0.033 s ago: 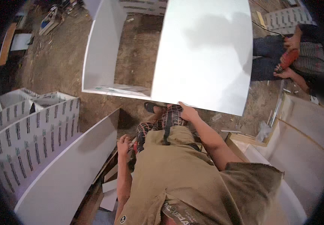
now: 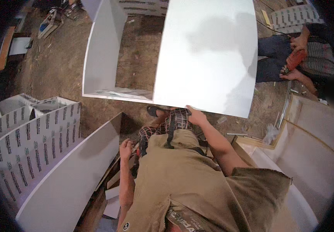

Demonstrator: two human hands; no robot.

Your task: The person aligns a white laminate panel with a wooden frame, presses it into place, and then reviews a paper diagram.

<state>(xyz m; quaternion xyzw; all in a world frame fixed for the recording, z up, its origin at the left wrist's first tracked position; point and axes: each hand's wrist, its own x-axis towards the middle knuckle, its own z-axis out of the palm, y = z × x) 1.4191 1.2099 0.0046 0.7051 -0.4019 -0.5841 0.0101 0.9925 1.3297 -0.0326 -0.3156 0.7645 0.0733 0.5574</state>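
My torso hides the white panel's (image 2: pixel 207 54) near edge. My right hand (image 2: pixel 196 115) grips that edge, fingers curled over it. My left hand (image 2: pixel 126 148) hangs loosely curled near my thigh, holding nothing I can make out.

Dirt floor (image 2: pixel 58 65), white panels (image 2: pixel 207 54), scattered offcuts (image 2: pixel 236 134)

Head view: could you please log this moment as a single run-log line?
right hand: grips lower edge of large white board | left hand: by slanted white panel, hold unclear | another person's hands: on red tool
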